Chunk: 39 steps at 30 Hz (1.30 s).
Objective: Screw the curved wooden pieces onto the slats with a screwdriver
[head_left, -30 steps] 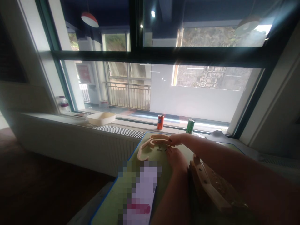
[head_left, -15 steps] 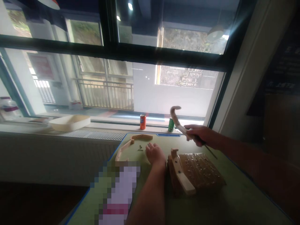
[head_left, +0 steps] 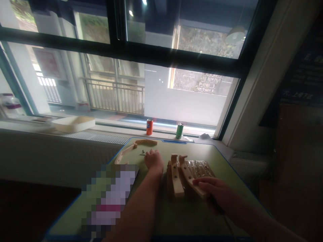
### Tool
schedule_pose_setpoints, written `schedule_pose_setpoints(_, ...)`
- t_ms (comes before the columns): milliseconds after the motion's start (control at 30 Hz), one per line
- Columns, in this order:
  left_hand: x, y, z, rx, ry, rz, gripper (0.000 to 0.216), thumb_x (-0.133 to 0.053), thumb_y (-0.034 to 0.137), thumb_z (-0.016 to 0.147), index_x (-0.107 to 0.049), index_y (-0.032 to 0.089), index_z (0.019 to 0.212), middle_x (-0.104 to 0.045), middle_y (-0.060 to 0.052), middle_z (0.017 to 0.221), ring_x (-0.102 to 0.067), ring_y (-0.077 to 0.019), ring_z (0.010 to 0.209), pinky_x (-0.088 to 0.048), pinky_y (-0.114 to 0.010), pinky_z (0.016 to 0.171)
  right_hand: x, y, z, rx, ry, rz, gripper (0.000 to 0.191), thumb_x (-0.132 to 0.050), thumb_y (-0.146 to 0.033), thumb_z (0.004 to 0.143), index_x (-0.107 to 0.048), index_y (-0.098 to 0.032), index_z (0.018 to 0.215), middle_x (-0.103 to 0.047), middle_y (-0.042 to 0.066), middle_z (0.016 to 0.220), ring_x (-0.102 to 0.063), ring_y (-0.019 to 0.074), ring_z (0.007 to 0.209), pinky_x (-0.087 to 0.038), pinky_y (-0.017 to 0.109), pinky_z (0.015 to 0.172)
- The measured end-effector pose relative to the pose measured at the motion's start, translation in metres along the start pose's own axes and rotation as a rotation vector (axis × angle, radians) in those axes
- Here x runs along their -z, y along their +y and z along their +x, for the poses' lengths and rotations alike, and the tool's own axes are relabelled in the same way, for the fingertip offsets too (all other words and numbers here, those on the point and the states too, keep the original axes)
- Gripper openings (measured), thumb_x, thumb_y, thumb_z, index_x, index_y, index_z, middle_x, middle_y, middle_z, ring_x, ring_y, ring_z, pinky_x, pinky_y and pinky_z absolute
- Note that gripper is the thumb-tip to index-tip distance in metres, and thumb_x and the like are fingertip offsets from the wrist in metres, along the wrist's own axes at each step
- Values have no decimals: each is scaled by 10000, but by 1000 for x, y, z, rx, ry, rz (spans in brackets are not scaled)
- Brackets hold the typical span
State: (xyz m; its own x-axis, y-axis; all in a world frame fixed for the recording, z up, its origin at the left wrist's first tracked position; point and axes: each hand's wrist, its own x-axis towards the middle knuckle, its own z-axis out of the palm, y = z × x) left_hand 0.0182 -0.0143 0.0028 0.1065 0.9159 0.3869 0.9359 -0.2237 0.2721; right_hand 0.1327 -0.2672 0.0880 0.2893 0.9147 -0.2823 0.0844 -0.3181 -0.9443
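My right hand point(head_left: 217, 191) pinches the lower end of a curved wooden piece point(head_left: 186, 168) with dark holes and a hooked top. It lies over a brown block wrapped in shiny clear film point(head_left: 202, 168). Under the same hand shows the dark handle of a thin-shafted tool point(head_left: 216, 205), maybe a screwdriver. To its left, a similar wooden piece point(head_left: 177, 178) rests on the block. My left hand point(head_left: 154, 160) is on the table with curled fingers, beside a few small screws point(head_left: 142, 153); what it holds, if anything, is hidden.
Two joined curved wooden parts point(head_left: 135, 146) lie at the table's far left. A blurred-out flat item point(head_left: 114, 195) is left of my forearm. An orange can point(head_left: 149, 127), a green can point(head_left: 179, 131) and a cream basin point(head_left: 73, 124) stand along the window sill.
My right hand has lowered the curved wooden piece from the air onto the wrapped block, beside the other piece. My left hand stays by the screws. The view has shifted slightly.
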Motion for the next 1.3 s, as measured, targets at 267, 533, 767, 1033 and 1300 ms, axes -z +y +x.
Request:
schedule_pose_setpoints(267, -5, -4, -1, -3, -3, 51, 299, -298, 110, 835, -585, 142, 912, -572, -125, 987, -497, -255, 951, -381, -351, 762, -14, 1, 0, 0, 23, 158, 364, -529, -464, 770, -606, -164, 962, -632, 13, 673, -457, 43, 348, -290, 155, 321)
schedule_pose_setpoints(533, -4, -6, -2, -36, -23, 64, 297, -294, 101, 840, -580, 146, 909, -578, -121, 981, -508, -239, 958, -381, -332, 781, -25, -8, -2, -31, -43, 161, 415, -496, -500, 798, -593, -163, 1019, -551, -24, 434, -479, 74, 340, -319, 142, 326)
schedule_pose_setpoints(767, -2, -4, -2, -37, -37, 68, 339, -270, 94, 846, -588, 156, 945, -574, -121, 981, -508, -235, 947, -388, -334, 770, -10, -5, -8, -18, -18, 33, 489, -470, -540, 794, -559, -215, 1148, -577, -30, 483, -484, 86, 314, -326, 167, 308)
schedule_pose_setpoints(1033, -3, -1, -1, -36, -66, 83, 335, -301, 92, 831, -632, 104, 883, -552, -152, 1012, -490, -259, 968, -387, -348, 781, 32, -28, 29, 329, 40, -723, 397, -496, -557, 763, -689, -217, 834, -645, 30, 675, -547, 128, 519, -360, 229, 447)
schedule_pose_setpoints(1300, -4, -3, -6, -57, -74, 73, 338, -292, 105, 848, -622, 125, 916, -550, -133, 1043, -484, -238, 974, -382, -327, 803, 20, -19, 76, 375, 120, -921, 487, -611, -605, 634, -637, -239, 954, -664, 55, 852, -579, 192, 702, -351, 254, 527)
